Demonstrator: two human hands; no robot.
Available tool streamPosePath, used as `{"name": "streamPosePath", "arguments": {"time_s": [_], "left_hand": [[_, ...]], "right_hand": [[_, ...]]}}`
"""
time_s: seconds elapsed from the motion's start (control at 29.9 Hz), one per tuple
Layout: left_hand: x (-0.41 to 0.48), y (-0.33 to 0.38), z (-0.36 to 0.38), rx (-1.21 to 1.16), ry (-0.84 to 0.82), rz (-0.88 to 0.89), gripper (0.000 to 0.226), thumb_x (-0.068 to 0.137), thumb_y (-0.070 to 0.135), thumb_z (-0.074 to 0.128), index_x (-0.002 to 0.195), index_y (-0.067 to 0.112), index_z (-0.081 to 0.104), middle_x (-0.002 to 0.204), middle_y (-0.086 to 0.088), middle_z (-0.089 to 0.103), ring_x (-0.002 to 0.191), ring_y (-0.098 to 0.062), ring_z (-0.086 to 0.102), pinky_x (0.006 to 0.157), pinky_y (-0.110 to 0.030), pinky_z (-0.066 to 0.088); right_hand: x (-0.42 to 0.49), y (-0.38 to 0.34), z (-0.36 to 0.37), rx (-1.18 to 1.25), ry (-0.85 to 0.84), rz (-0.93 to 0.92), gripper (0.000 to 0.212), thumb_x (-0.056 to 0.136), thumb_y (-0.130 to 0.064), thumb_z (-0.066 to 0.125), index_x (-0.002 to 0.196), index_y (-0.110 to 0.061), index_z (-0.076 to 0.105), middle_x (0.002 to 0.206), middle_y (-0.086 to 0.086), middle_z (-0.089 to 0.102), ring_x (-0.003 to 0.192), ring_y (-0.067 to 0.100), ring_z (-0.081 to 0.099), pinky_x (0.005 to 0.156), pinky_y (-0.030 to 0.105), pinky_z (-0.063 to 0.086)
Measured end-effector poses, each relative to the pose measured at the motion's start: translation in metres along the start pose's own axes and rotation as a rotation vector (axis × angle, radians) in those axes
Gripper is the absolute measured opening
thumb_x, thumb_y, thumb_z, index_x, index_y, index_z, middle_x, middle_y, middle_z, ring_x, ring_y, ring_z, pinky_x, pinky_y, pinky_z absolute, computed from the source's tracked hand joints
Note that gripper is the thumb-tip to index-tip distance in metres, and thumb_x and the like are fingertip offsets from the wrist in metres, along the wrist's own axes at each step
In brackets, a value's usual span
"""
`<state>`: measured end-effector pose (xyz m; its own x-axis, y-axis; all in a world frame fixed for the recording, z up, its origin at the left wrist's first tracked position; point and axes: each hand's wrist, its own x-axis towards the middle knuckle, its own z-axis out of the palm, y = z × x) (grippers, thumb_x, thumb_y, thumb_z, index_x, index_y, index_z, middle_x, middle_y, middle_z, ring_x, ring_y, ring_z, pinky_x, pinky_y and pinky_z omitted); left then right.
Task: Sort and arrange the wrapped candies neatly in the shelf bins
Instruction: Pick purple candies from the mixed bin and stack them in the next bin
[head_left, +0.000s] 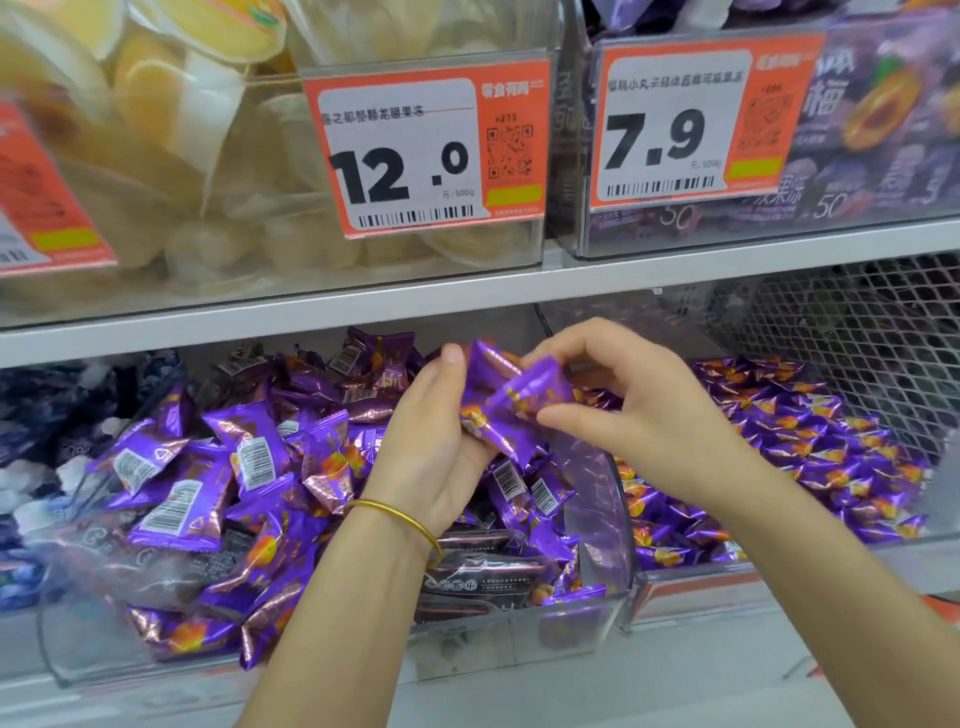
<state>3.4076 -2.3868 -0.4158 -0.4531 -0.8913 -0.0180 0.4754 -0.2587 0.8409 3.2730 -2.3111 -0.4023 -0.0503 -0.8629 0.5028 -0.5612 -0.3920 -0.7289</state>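
Note:
My left hand (431, 436) holds a small bunch of purple wrapped candies (493, 405) above the middle clear bin (613, 525), its thumb pressed on top of them. My right hand (623, 405) pinches one purple candy (540, 389) of that bunch between thumb and fingers. The middle bin is heaped with larger purple candy packets (249, 457), several showing barcodes. The right bin (691, 582) holds many smaller purple and orange candies (810, 447). A gold bangle sits on my left wrist.
A white shelf board (467, 296) runs just above my hands. On it stand clear bins of pale jelly cups (218, 171) and purple packs (857, 130), with orange price tags reading 12.0 and 7.9. Dark blue packets (41, 415) fill the left bin. Wire mesh (857, 332) backs the right side.

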Motion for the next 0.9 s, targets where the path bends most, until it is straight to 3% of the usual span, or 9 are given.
{"name": "streamPosePath", "arguments": {"time_s": [0.1,0.2,0.3,0.4,0.47,0.57,0.7,0.8,0.9], "left_hand": [[0.001,0.003,0.002,-0.031,0.046,-0.068,0.048,0.097,0.042,0.032,0.105,0.001,0.056,0.097,-0.023,0.065,0.093,-0.035,0.065,0.082,-0.047,0.054],[-0.004,0.004,0.004,-0.059,0.034,-0.066,0.053,0.081,0.048,0.046,0.101,0.000,0.057,0.108,-0.023,0.064,0.095,-0.030,0.066,0.079,-0.043,0.057],[-0.006,0.003,0.004,-0.041,-0.050,0.016,0.016,0.088,0.010,0.053,0.102,0.002,0.055,0.096,-0.016,0.068,0.079,-0.020,0.068,0.071,-0.036,0.058],[-0.008,0.003,0.006,-0.031,-0.109,0.061,0.030,0.086,-0.013,0.041,0.109,0.003,0.051,0.081,-0.010,0.071,0.070,-0.019,0.068,0.068,-0.032,0.056],[-0.011,0.002,0.010,-0.009,-0.166,0.101,0.036,0.083,-0.016,0.043,0.113,0.004,0.048,0.087,-0.009,0.073,0.076,-0.019,0.069,0.072,-0.031,0.056],[-0.012,-0.001,0.014,0.044,-0.239,0.186,0.042,0.071,-0.008,0.052,0.109,0.009,0.049,0.104,-0.008,0.070,0.087,-0.018,0.067,0.072,-0.028,0.056],[-0.014,0.000,0.019,-0.004,-0.246,0.198,0.045,0.067,-0.002,0.049,0.111,0.008,0.051,0.106,-0.006,0.068,0.085,-0.020,0.065,0.069,-0.027,0.054],[-0.018,-0.002,0.024,-0.037,-0.238,0.212,0.036,0.079,0.012,0.054,0.114,0.004,0.051,0.114,-0.012,0.066,0.091,-0.020,0.065,0.073,-0.029,0.055],[-0.023,-0.008,0.026,0.106,-0.209,0.275,0.036,0.081,0.027,0.063,0.111,0.010,0.054,0.117,-0.010,0.066,0.099,-0.022,0.065,0.076,-0.035,0.055]], "right_hand": [[-0.004,0.000,-0.001,-0.121,-0.114,-0.061,0.029,0.076,-0.008,0.071,0.093,-0.027,0.056,0.109,-0.012,0.065,0.104,0.007,0.060,0.090,0.031,0.047],[-0.005,0.002,-0.006,-0.115,-0.186,-0.027,0.031,0.077,-0.005,0.073,0.098,-0.023,0.059,0.115,-0.012,0.065,0.111,0.002,0.058,0.094,0.029,0.048],[-0.005,-0.004,-0.011,0.103,-0.186,0.062,0.032,0.074,0.000,0.074,0.100,-0.016,0.062,0.106,0.002,0.070,0.098,0.006,0.065,0.088,0.022,0.050],[-0.003,-0.006,-0.016,0.429,-0.033,0.175,0.033,0.072,-0.005,0.074,0.102,-0.013,0.063,0.093,0.003,0.073,0.081,0.011,0.067,0.073,0.024,0.055],[-0.001,-0.001,-0.019,0.481,0.035,0.242,0.034,0.070,-0.012,0.074,0.102,-0.014,0.064,0.088,0.001,0.072,0.077,0.011,0.066,0.065,0.026,0.054],[-0.003,0.001,-0.020,0.521,-0.006,0.267,0.027,0.071,-0.014,0.074,0.097,-0.016,0.069,0.088,0.002,0.072,0.078,0.011,0.065,0.072,0.022,0.053],[-0.004,0.001,-0.017,0.552,-0.085,0.277,0.027,0.074,-0.016,0.066,0.100,-0.017,0.068,0.096,0.003,0.072,0.084,0.013,0.065,0.076,0.023,0.054],[-0.005,0.002,-0.019,0.558,-0.098,0.276,0.029,0.073,-0.013,0.066,0.102,-0.014,0.063,0.094,0.000,0.070,0.080,0.010,0.065,0.067,0.018,0.050],[-0.007,0.002,-0.026,0.555,-0.120,0.292,0.037,0.071,-0.012,0.068,0.107,-0.013,0.061,0.098,0.004,0.071,0.084,0.013,0.067,0.071,0.019,0.051]]}}
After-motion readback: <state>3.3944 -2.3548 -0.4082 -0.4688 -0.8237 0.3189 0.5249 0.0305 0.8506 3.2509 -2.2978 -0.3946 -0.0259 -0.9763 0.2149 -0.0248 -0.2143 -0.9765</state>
